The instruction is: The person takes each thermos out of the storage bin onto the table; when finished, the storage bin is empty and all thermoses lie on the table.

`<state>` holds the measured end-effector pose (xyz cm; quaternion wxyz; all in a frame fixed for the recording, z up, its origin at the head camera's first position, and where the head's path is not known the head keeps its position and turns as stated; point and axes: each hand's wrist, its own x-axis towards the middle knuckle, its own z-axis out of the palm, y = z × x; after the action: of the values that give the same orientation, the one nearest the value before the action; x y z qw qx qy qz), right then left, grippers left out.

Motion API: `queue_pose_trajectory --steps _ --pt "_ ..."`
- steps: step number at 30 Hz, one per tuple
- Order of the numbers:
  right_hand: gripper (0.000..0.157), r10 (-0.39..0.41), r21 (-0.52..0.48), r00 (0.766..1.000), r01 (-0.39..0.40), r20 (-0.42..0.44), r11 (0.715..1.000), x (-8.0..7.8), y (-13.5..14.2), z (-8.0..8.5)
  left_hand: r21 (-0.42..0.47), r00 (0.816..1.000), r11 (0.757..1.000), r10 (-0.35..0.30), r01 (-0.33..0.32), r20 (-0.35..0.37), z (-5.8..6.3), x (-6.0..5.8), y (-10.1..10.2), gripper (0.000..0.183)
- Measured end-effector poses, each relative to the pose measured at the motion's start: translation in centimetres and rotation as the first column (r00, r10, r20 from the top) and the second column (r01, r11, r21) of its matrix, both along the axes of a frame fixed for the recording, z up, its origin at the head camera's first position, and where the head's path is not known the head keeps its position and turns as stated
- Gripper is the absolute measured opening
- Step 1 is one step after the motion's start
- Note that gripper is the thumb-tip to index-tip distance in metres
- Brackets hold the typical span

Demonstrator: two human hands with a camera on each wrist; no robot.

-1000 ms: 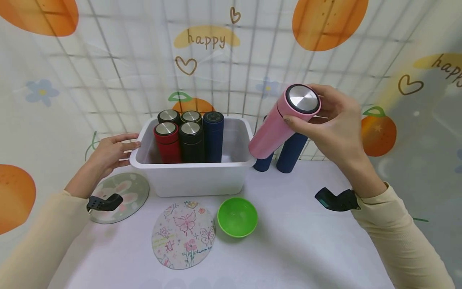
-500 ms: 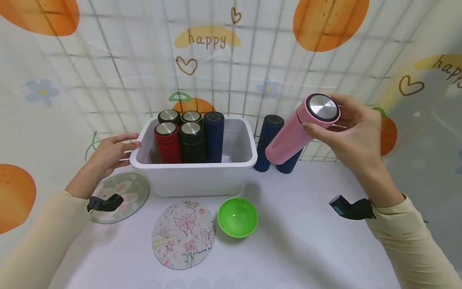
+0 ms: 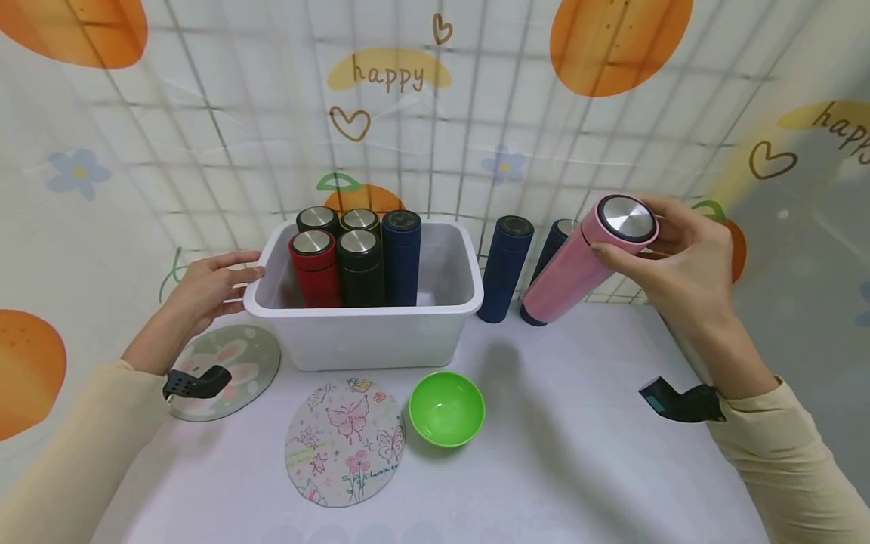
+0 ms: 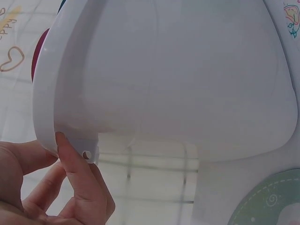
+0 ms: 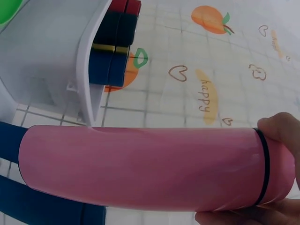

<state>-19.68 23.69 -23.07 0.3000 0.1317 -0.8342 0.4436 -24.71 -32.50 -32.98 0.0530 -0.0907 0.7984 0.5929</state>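
Observation:
My right hand (image 3: 686,264) grips a pink thermos (image 3: 571,276) near its silver-topped lid. The thermos is tilted, its base down to the left, and overlaps a dark blue thermos (image 3: 550,245) behind it. In the right wrist view the thumb and fingers (image 5: 283,133) lie on opposite sides of the lid end. My left hand (image 3: 211,287) holds the left end of a white plastic bin (image 3: 367,336); the left wrist view shows thumb and finger pinching its rim (image 4: 47,93). Inside the bin stand a red thermos (image 3: 316,272), a navy thermos (image 3: 402,257) and several black ones.
Another navy thermos (image 3: 503,272) stands right of the bin. In front are a green bowl (image 3: 446,408) and a round butterfly mat (image 3: 345,446). A green rabbit mat (image 3: 251,363) lies under my left forearm. A patterned curtain (image 3: 285,136) over a wire grid hangs behind.
My right hand has carried the pink thermos right and lower, away from the bin's right end, uncovering the navy thermos beside it. The left hand and bin have stayed put.

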Motion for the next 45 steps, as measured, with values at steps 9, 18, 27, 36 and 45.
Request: queue_pose_trajectory --steps 9,18,27,36,45 --pt "0.055 -0.082 0.042 0.994 0.079 0.074 0.996 -0.2 1.5 -1.1 -0.014 1.000 1.000 -0.011 0.011 -0.006 0.0 -0.2 0.1 0.065" --pt "0.054 -0.080 -0.006 0.983 0.082 0.165 0.997 -1.0 3.2 -2.1 -0.026 1.000 1.000 -0.008 0.007 -0.018 -0.1 -0.3 0.1 0.063" --pt "0.058 -0.137 0.000 0.961 0.141 0.239 0.990 -2.6 4.9 -3.0 -0.018 1.000 1.000 -0.001 0.001 -0.019 -0.3 -0.2 0.1 0.063" --pt "0.071 -0.244 0.072 0.926 0.233 0.288 0.970 -3.9 6.3 -4.1 -0.034 1.000 0.999 -0.002 0.001 -0.025 -0.2 -0.1 0.1 0.062" --pt "0.077 -0.310 0.129 0.905 0.284 0.292 0.950 -5.6 7.4 -5.7 -0.028 0.999 1.000 -0.010 0.009 -0.032 -0.3 0.1 0.0 0.062"
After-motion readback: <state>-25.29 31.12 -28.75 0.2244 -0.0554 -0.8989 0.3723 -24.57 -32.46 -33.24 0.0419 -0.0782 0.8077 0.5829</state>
